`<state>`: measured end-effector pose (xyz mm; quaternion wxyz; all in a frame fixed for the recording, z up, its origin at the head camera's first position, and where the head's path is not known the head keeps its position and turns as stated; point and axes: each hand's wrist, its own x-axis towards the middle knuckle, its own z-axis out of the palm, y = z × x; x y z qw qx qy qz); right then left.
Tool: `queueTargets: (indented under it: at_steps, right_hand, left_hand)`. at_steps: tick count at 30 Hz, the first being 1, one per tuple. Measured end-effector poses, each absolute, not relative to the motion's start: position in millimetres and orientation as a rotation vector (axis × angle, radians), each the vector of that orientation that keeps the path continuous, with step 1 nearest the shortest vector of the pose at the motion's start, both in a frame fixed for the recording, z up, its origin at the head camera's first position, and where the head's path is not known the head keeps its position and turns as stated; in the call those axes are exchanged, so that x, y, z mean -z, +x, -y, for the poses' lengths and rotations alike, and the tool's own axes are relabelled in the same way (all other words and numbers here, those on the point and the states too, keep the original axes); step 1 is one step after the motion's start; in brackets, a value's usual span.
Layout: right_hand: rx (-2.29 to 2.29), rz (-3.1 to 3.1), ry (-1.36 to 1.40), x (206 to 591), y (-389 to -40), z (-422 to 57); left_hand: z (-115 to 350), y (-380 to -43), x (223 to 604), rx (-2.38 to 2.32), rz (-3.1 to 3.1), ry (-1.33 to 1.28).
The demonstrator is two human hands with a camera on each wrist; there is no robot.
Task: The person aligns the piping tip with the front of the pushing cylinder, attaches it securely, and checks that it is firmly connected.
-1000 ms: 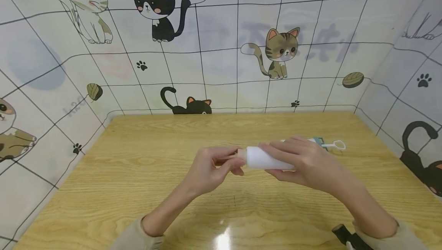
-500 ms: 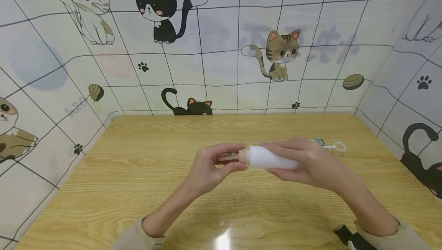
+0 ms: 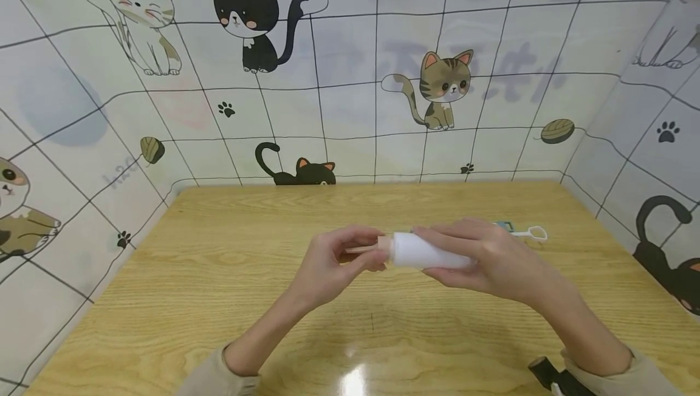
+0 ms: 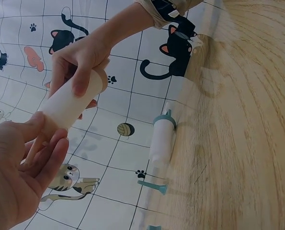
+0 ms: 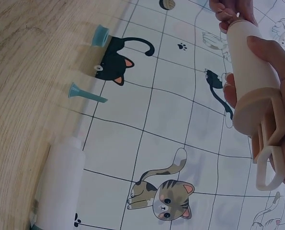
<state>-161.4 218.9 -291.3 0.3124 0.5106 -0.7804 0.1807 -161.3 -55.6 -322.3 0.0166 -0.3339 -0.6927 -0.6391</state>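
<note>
My right hand grips a large white plunger syringe, held level above the table with its front end to the left. At that end my left hand pinches the beige collar between thumb and fingers. A slim beige nozzle runs from the collar back into the left palm. In the left wrist view, the white barrel spans the gap between both hands. The right wrist view shows the beige rear cap and a pale plunger loop beside my right palm.
A second white syringe with a teal collar lies on the wooden table, mostly behind my right hand in the head view; its loop handle sticks out. A teal nozzle and a teal ring-shaped piece stand apart on the table. Cat-print sheeting walls three sides.
My left fingers have shifted round the beige collar: curled over it at first, spread wider half a second ago, drawn in again now. My right hand holds the syringe almost in the same place.
</note>
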Motion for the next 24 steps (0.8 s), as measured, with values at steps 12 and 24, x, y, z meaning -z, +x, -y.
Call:
queueTargets:
  at_steps: [12, 24]
  right_hand:
    - [-0.508, 2.086, 1.361, 292.3, -161.7, -221.2]
    - [-0.511, 2.076, 1.374, 291.8, -162.6, -222.0]
  left_hand:
    - [53.7, -162.4, 326.6, 1.847, 2.076, -1.096]
    - [52.6, -159.9, 324.6, 2.122, 2.131, -1.028]
